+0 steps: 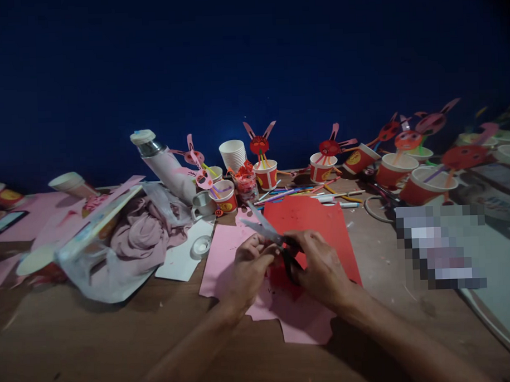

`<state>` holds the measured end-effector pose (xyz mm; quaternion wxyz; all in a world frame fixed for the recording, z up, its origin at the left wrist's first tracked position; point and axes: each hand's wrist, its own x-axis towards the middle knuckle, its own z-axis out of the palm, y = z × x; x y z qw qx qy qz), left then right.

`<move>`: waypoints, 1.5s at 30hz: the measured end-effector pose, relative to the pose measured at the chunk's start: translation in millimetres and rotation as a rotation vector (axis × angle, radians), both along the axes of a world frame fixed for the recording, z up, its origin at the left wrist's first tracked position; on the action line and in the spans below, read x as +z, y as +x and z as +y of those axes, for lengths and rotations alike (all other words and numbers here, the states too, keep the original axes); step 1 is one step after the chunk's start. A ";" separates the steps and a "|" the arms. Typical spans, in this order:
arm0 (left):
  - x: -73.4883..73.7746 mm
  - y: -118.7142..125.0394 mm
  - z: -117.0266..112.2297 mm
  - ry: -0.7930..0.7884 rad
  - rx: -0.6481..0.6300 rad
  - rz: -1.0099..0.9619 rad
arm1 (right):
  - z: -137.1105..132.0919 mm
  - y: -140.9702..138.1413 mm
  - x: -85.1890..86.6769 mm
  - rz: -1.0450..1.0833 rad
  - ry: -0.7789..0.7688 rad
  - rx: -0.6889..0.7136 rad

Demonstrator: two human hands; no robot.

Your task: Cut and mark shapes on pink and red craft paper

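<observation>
My right hand (pixel 318 264) is closed around the black handles of a pair of scissors (pixel 264 227). The blades stand apart and point up and to the left. Just left of them, my left hand (pixel 251 269) has its fingers pinched together near the scissors' pivot; whatever it grips is too small or hidden to name. Beneath both hands lie a red paper sheet (pixel 310 217) and pink paper (pixel 303 320) with cut, uneven edges.
Paper cups with rabbit-faced figures (pixel 266 174) line the back, beside stacked white cups (pixel 232 154). Pipe cleaners (pixel 288 195) lie before them. Leftward are a leaning thermos (pixel 166 166), a plastic bag with cloth (pixel 135 234) and a tape roll (pixel 200 247). A blurred-out device (pixel 441 248) lies right.
</observation>
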<state>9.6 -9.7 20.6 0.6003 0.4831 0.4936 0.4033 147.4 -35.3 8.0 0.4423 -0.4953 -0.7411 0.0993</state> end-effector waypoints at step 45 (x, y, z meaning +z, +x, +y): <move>18.2 -17.4 15.5 -0.101 0.095 -0.321 | 6.7 17.1 18.9 0.528 -0.683 0.305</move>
